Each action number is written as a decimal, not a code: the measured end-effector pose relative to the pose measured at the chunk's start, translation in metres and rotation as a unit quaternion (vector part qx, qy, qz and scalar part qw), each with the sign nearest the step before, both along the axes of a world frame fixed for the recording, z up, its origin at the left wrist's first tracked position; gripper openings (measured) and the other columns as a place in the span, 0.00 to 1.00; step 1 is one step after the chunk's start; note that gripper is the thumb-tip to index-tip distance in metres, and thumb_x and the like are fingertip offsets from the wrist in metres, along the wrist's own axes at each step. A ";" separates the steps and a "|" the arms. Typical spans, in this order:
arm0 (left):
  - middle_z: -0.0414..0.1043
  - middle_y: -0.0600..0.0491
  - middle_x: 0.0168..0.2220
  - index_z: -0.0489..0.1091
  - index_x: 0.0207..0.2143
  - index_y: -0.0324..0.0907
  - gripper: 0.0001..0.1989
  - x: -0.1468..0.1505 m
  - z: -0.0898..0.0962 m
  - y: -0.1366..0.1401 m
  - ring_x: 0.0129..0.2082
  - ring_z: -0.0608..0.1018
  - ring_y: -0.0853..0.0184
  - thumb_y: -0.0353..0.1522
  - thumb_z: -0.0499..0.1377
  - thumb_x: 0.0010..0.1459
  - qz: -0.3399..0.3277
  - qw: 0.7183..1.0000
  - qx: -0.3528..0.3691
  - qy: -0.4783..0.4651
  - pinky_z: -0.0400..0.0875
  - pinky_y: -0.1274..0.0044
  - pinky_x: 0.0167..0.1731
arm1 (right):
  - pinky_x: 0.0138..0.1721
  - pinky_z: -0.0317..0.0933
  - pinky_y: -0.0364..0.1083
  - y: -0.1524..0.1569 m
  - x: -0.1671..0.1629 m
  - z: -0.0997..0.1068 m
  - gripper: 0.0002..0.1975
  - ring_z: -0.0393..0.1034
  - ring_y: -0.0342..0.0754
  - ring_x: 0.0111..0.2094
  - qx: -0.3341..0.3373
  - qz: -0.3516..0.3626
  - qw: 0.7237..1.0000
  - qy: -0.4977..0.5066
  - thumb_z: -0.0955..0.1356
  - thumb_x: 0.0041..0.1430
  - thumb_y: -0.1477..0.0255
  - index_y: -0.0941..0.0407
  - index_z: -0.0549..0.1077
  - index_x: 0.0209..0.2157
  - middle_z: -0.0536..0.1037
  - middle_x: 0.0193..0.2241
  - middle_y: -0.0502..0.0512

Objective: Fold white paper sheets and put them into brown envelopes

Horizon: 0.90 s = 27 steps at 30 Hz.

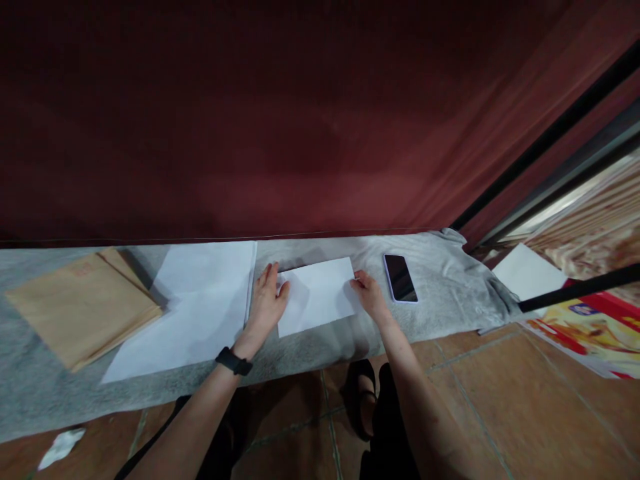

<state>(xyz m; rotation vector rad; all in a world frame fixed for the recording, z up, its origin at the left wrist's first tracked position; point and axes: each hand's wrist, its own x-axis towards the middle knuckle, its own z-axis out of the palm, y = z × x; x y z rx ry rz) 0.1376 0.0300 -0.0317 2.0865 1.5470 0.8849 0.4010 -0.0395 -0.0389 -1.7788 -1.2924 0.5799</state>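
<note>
A white rectangle of paper [317, 293] lies on the grey cloth in front of me, smaller than the white sheets to its left. Whether it is folded I cannot tell for sure. At its left edge rests my left hand [267, 300], fingers stretched and thumb apart, with the thumb touching the paper; a black band is on that wrist. My right hand [369, 293] pinches the paper's right edge between thumb and fingers. Just right of that hand, a phone [400, 279] with a dark screen and a pale purple case lies flat.
White sheets [200, 293] lie left of my left hand, partly under brown envelopes [85, 300]. A grey cloth [445, 280] covers the narrow surface. Behind it hangs dark red fabric [300, 133]. A black bar [580, 287] and a red-and-yellow box [590, 327] are at the right.
</note>
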 end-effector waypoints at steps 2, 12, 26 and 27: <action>0.70 0.41 0.60 0.70 0.58 0.39 0.24 0.000 0.004 0.001 0.60 0.72 0.53 0.36 0.54 0.61 -0.020 0.999 -0.018 -0.027 0.66 0.61 0.60 | 0.30 0.61 0.42 0.000 0.003 -0.001 0.08 0.68 0.45 0.27 0.003 0.015 1.000 0.025 0.62 0.59 0.70 0.55 0.72 0.34 0.74 0.24 0.48; 0.73 0.55 0.22 0.76 0.25 0.44 0.12 -0.001 0.014 -0.006 0.25 0.73 0.64 0.39 0.57 0.52 -0.079 0.971 -0.187 -0.127 0.62 0.77 0.25 | 0.28 0.59 0.43 0.006 0.002 -0.001 0.12 0.67 0.45 0.26 0.022 0.010 0.998 0.062 0.64 0.57 0.65 0.57 0.75 0.34 0.74 0.25 0.49; 0.71 0.57 0.23 0.74 0.27 0.40 0.14 -0.008 0.018 -0.008 0.23 0.71 0.70 0.41 0.64 0.42 0.000 0.902 -0.287 -0.321 0.61 0.79 0.25 | 0.54 0.67 0.52 -0.008 -0.006 0.007 0.25 0.71 0.54 0.53 0.067 -0.050 0.987 -0.141 0.59 0.59 0.78 0.59 0.70 0.57 0.74 0.53 0.65; 0.71 0.57 0.23 0.73 0.28 0.40 0.15 -0.008 0.019 -0.008 0.23 0.71 0.70 0.41 0.65 0.41 0.008 0.895 -0.296 -0.334 0.62 0.79 0.25 | 0.57 0.65 0.52 -0.011 -0.009 0.008 0.28 0.69 0.53 0.56 0.061 -0.016 0.984 -0.166 0.58 0.57 0.81 0.58 0.68 0.59 0.73 0.56 0.64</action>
